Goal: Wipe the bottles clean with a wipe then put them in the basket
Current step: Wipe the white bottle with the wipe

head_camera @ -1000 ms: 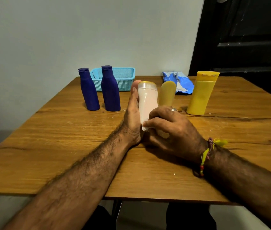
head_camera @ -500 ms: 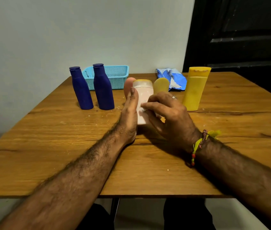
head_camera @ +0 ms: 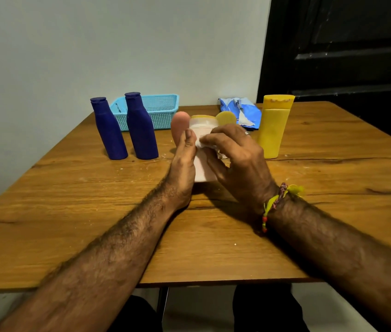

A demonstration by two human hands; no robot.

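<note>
Braced against the pale pink plastic bottle [head_camera: 201,168], the left hand [head_camera: 183,168] steadies its left side while the right hand [head_camera: 235,161] presses a small white wipe [head_camera: 205,145] on its front; bottle upright mid-table, long axis vertical, turquoise mesh basket [head_camera: 158,111] behind-left, nearer the left hand

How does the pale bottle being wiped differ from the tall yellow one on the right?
The pale bottle is pinkish-white and held by both hands; the yellow bottle is untouched. The pale bottle has a wipe pressed against it; the yellow bottle has none. Both stand on the table, outside the basket.
</note>
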